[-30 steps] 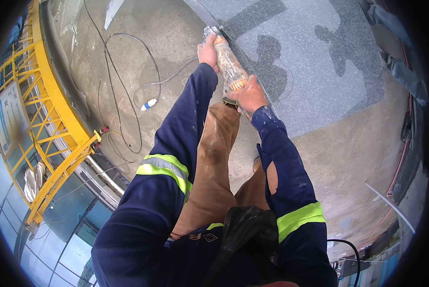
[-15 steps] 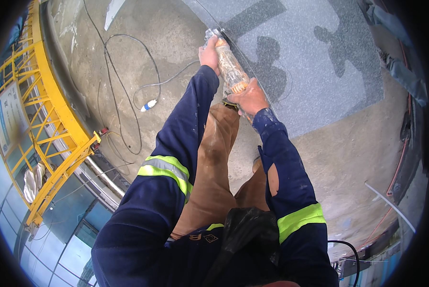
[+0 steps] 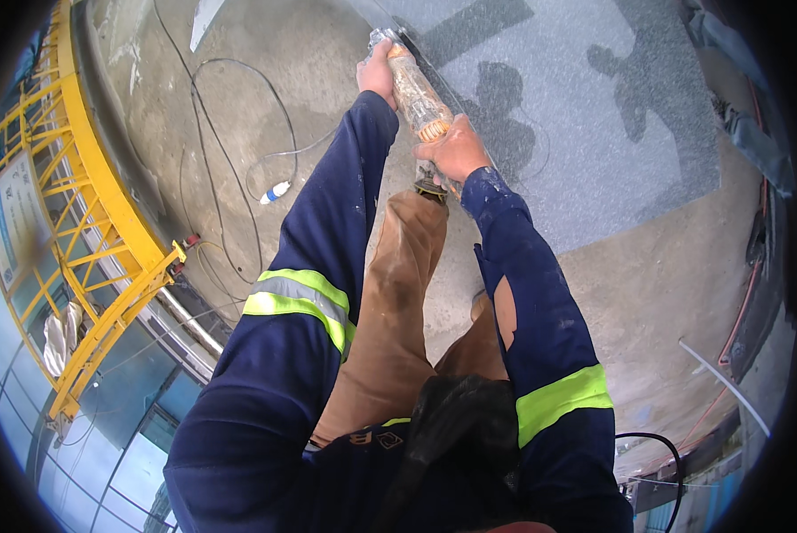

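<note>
A dusty, orange-bodied angle grinder [image 3: 419, 96] is gripped in both hands over the left edge of a grey speckled slab [image 3: 602, 191]. My left hand [image 3: 377, 75] wraps its far end, fingers closed. My right hand [image 3: 459, 153] is closed around the rear part, nearest my leg. Clear wrapping seems to cover the body. Its disc, and whether it touches the slab, I cannot make out. Below my right hand, my shoe [image 3: 430, 188] shows in part.
A dark cable [image 3: 201, 107] loops over the concrete floor at left, near a blue-and-white plug [image 3: 275, 193]. Farther left stands a yellow metal lattice frame [image 3: 136, 226] before glass panes. Shadows of people fall on the slab. A pale strip [image 3: 727, 384] lies at right.
Both hands and the grinder have shifted a little away from me and to the left along the slab's edge. The grip has not changed.
</note>
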